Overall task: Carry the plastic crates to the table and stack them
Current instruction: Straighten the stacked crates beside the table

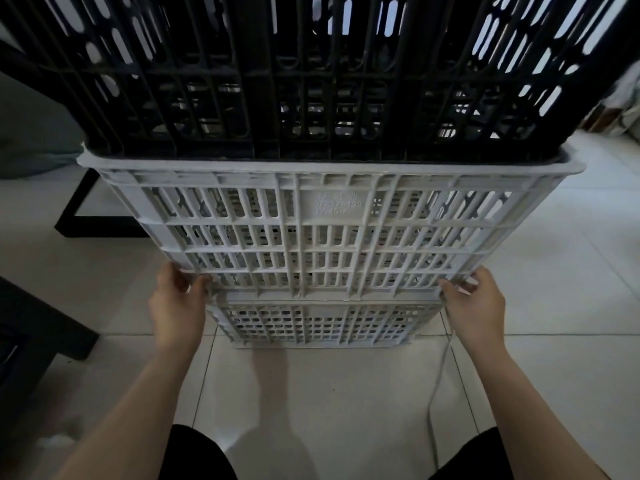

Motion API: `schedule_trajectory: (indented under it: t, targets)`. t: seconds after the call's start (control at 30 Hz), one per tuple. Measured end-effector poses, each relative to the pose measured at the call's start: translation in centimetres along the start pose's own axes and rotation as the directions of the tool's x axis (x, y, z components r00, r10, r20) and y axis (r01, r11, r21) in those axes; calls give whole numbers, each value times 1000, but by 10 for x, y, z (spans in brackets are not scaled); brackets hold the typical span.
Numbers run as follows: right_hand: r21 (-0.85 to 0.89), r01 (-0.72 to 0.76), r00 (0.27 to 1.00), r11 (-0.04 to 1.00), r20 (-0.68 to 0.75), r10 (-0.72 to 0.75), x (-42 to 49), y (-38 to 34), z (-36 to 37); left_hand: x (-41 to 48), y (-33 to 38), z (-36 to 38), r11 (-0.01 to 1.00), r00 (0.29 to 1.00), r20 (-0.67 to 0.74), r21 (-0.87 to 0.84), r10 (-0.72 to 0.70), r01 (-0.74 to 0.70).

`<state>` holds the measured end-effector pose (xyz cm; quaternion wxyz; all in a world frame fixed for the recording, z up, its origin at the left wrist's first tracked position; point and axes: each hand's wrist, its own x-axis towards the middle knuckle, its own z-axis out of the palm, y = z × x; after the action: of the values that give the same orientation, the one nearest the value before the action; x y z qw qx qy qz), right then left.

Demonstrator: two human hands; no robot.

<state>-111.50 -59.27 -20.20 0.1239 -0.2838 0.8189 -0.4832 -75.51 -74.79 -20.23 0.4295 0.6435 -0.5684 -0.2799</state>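
stack: three slatted plastic crates are seen nested one above another on the tiled floor, straight ahead of the person.
black crate: set at the top of the stack, its base sunk inside the rim of the white crate beneath it; window light is seen through its slots.
upper white crate: placed directly under the black crate, its wide rim wrapped around the black base; raised lettering is moulded into the near wall, too faint to be read.
lower white crate: found below the upper white crate, resting on the floor, with only its near wall shown.
left hand: laid against the lower left corner of the upper white crate; the fingers are curled round that bottom edge, the thumb pressed on the near face.
right hand: laid against the lower right corner of the same crate; the fingers are hooked over the edge, the thumb set on the front wall.
table leg: a dark frame is seen left of the upper white crate, standing on the floor.
cable: a pale cord is trailed over the tiles below the right hand.
knees: dark-clothed legs are shown at the bottom edge, well below the lower white crate.
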Motion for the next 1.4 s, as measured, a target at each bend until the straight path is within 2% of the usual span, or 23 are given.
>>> schedule_trajectory:
  t: [0.2,0.4,0.57,0.7,0.9,1.07,1.27,1.4]
  targets:
    - [-88,11,999,996,-46,-15,1,-3,4,0,0,-2,1000,999,36,-14,22,-22]
    - [-126,-30,1000,992,-11,29,4,-17,-6,5,9,-9,1000,995,98,15,4,-5]
    - [59,21,1000,998,-24,-20,-4,-42,-19,5,24,-14,998,990,124,15,-65,64]
    - [162,14,992,987,-128,7,-4,-52,-30,1,49,-21,994,988,121,-46,-92,98]
    - [205,28,984,978,-178,10,-1,-53,-43,2,60,-35,971,996,64,-229,-56,70]
    - [260,-5,981,966,-186,55,1,-53,-38,6,62,-45,956,996,74,-285,-45,64]
    - [259,-9,964,966,-253,77,3,-54,-28,-4,73,-54,932,985,170,-359,24,39]
    - [247,39,965,968,-261,28,-1,-56,-31,-7,88,-57,942,988,132,-335,76,-28]
